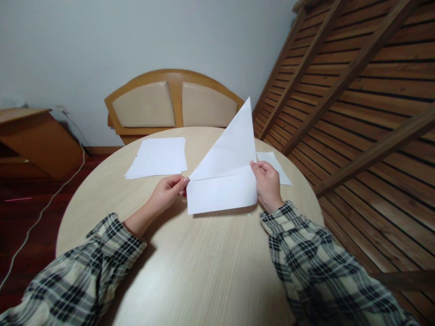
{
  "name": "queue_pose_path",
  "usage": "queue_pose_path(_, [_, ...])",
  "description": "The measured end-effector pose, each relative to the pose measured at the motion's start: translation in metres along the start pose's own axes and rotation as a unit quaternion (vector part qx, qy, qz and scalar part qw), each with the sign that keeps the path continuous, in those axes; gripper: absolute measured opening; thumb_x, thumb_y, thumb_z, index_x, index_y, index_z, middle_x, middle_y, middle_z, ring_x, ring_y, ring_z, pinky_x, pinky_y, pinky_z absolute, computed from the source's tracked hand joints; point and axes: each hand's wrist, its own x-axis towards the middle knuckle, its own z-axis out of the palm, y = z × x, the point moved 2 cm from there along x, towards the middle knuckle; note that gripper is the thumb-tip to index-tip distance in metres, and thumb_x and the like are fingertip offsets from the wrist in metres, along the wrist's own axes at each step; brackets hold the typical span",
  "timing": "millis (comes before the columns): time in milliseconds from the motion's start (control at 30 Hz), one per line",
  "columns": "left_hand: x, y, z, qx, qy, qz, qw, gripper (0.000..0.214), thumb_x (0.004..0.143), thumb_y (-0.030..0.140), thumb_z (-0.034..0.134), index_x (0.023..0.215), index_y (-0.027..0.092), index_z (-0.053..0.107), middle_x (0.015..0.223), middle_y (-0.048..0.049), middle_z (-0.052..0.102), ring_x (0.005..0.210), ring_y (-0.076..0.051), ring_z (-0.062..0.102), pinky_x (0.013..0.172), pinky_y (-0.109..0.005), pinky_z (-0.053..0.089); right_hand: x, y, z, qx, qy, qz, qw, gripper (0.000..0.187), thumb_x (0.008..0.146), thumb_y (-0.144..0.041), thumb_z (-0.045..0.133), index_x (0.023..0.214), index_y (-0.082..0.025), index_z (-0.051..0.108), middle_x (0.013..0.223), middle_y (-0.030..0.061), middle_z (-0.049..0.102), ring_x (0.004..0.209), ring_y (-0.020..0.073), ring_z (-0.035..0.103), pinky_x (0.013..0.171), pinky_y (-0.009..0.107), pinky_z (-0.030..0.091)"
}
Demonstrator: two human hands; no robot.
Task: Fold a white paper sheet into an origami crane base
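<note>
Sleeves (86, 267) nearest, plaid, both forearms reaching over the pale round table (176, 267). Left grip (165, 194) pinching the left edge of a folded white sheet (227, 156), thumb on top, right by the end of the fold. Right grip (268, 184) pinching its right edge, thumb up front, other fingers mostly hidden behind. Sheet is between my two grips, above the table's middle; its bottom edge looks lifted, shadow under it. One layer makes a tall triangle, point up and away from me; plain strip across the bottom, slightly bowed at right.

Risks, my judgement: a loose pinch on either side could let the layers slide and skew the fold; pulling the grips apart too hard could crease or tear an edge; the bow at lower right could set as a stray crease if pressed.

Farther: white paper stack (159, 156) left, edges not squared; another white sheet (277, 168) right, partly behind my right grip. Beyond the table, wooden headboard (178, 104) with beige panels, then bare wall (163, 34).

No brands, labels or readable writing; tiny dark mark on the stack's left edge, too small to tell.
</note>
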Motion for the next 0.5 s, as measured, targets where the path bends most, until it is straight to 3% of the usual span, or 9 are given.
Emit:
queue_pose_path(300, [0.001, -0.005, 0.0, -0.009, -0.003, 0.013, 1.0, 0.028, 0.082, 0.032, 0.059, 0.057, 0.018, 0.059, 0.055, 0.0004, 0.053, 0.052, -0.012, 0.048, 0.054, -0.026, 0.041, 0.0, 0.001, -0.001, 0.02, 0.008, 0.006, 1.0, 0.032, 0.07, -0.046, 0.073, 0.066, -0.019, 0.058, 0.063, -0.0027, 0.058, 0.057, 0.0117, 0.047, 0.053, 0.024, 0.036])
queue_pose_path(500, [0.004, -0.015, -0.004, -0.077, 0.035, -0.036, 0.996, 0.025, 0.081, 0.034, 0.062, 0.063, 0.017, 0.062, 0.061, -0.0007, 0.057, 0.055, -0.012, 0.049, 0.053, -0.024, 0.041, 0.0, 0.0, 0.0, 0.016, -0.001, 0.018, 1.0, 0.033, 0.071, -0.049, 0.073, 0.068, -0.02, 0.058, 0.064, -0.0021, 0.059, 0.058, 0.0126, 0.049, 0.054, 0.025, 0.038])
